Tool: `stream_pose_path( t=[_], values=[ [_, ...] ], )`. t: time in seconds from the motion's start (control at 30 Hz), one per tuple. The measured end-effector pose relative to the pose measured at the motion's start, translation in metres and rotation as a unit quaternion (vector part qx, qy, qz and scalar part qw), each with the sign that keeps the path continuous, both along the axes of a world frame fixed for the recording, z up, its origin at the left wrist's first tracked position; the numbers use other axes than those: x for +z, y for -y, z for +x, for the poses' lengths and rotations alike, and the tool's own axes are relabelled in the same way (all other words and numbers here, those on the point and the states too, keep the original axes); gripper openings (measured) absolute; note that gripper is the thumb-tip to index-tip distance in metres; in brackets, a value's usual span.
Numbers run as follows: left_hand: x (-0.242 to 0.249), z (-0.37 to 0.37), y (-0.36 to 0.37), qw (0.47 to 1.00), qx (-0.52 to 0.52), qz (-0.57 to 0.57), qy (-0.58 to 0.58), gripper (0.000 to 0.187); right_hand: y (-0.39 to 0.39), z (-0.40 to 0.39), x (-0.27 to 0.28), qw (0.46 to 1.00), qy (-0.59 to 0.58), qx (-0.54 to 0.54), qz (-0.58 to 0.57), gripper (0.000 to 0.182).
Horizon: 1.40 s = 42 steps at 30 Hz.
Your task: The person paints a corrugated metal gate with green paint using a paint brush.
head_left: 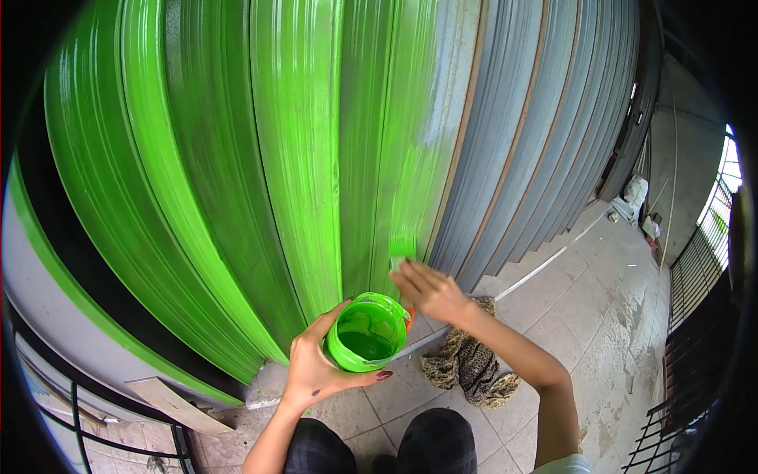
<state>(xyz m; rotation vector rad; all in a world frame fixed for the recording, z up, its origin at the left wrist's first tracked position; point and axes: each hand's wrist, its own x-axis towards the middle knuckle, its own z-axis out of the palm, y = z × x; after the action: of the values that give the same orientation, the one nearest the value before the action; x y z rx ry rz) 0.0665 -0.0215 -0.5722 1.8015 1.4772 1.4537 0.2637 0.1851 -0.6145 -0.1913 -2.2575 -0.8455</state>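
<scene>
My left hand (318, 359) is wrapped round a plastic tub of green paint (367, 336), held upright with its mouth facing me. In my right hand (430, 290) is a paintbrush (403, 247), its bristles coated green and touching the lower part of the folding metal door (296, 158). My fingers cover most of the brush handle. Bright green paint covers the door's left panels, while the panels on the right are bare grey. On the panel at the brush, green gives way to grey near the top right.
A crumpled patterned cloth (466, 365) lies on the tiled floor (568, 347) below my right forearm. At the lower left are a wooden board (180, 404) and a black metal frame (76, 411). A floor track (545, 267) runs along the door's foot; a barred gate (699, 272) stands right.
</scene>
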Motion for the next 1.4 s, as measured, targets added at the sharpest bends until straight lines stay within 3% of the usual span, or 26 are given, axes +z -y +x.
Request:
stream_pose_path(
  t=[0.13, 0.3, 0.4, 0.5, 0.57, 0.63, 0.73, 0.87, 0.93, 1.03, 1.13, 1.2, 1.3, 1.33, 1.4],
  values=[
    [0.002, -0.004, 0.006, 1.000, 0.001, 0.005, 0.012, 0.095, 0.009, 0.007, -0.013, 0.996, 0.044, 0.001, -0.080, 0.028],
    [0.004, -0.003, 0.006, 0.999, -0.026, -0.026, 0.024, 0.093, -0.004, 0.008, 0.149, 0.993, -0.107, 0.053, -0.008, 0.034],
    [0.004, -0.002, 0.004, 0.999, -0.031, -0.032, 0.020, 0.093, 0.002, 0.021, 0.189, 0.987, -0.142, 0.035, 0.064, 0.044],
    [0.004, -0.004, 0.003, 0.999, -0.031, -0.036, 0.016, 0.092, 0.000, 0.032, 0.129, 0.995, -0.093, 0.002, 0.030, 0.027],
    [0.003, -0.003, 0.003, 0.998, -0.034, -0.043, 0.028, 0.092, -0.011, 0.037, 0.043, 0.999, -0.040, 0.005, 0.015, 0.018],
    [0.002, -0.002, 0.003, 0.998, -0.036, -0.041, 0.031, 0.092, 0.006, 0.049, -0.004, 0.998, 0.028, 0.010, -0.059, 0.014],
    [0.001, -0.003, 0.000, 0.999, -0.036, -0.036, 0.019, 0.090, -0.003, 0.051, -0.005, 0.999, 0.010, -0.006, -0.041, 0.018],
    [0.005, 0.004, 0.000, 0.995, -0.049, -0.070, 0.049, 0.087, -0.013, 0.050, 0.114, 0.993, -0.118, 0.003, -0.002, 0.040],
    [0.003, 0.004, -0.003, 0.995, -0.050, -0.069, 0.051, 0.086, -0.005, 0.050, 0.154, 0.982, -0.180, 0.022, 0.053, 0.039],
    [0.001, 0.004, -0.002, 0.995, -0.043, -0.071, 0.048, 0.084, -0.005, 0.046, 0.124, 0.985, -0.166, 0.007, 0.038, 0.033],
    [0.002, 0.005, -0.002, 0.996, -0.039, -0.065, 0.050, 0.083, -0.014, 0.046, 0.015, 0.996, -0.093, -0.018, 0.006, 0.019],
    [0.003, 0.005, -0.002, 0.996, -0.039, -0.066, 0.048, 0.082, 0.004, 0.056, -0.027, 0.997, -0.005, -0.034, -0.074, 0.024],
    [0.004, 0.008, -0.002, 0.995, -0.045, -0.077, 0.047, 0.080, 0.007, 0.058, -0.029, 0.993, 0.029, -0.011, -0.114, 0.024],
    [0.002, 0.009, -0.003, 0.994, -0.049, -0.080, 0.054, 0.080, -0.005, 0.059, -0.021, 0.996, 0.006, -0.030, -0.078, 0.026],
    [-0.001, 0.008, -0.005, 0.993, -0.052, -0.088, 0.060, 0.079, -0.029, 0.058, 0.034, 0.996, -0.075, -0.004, -0.055, 0.027]
  ],
)
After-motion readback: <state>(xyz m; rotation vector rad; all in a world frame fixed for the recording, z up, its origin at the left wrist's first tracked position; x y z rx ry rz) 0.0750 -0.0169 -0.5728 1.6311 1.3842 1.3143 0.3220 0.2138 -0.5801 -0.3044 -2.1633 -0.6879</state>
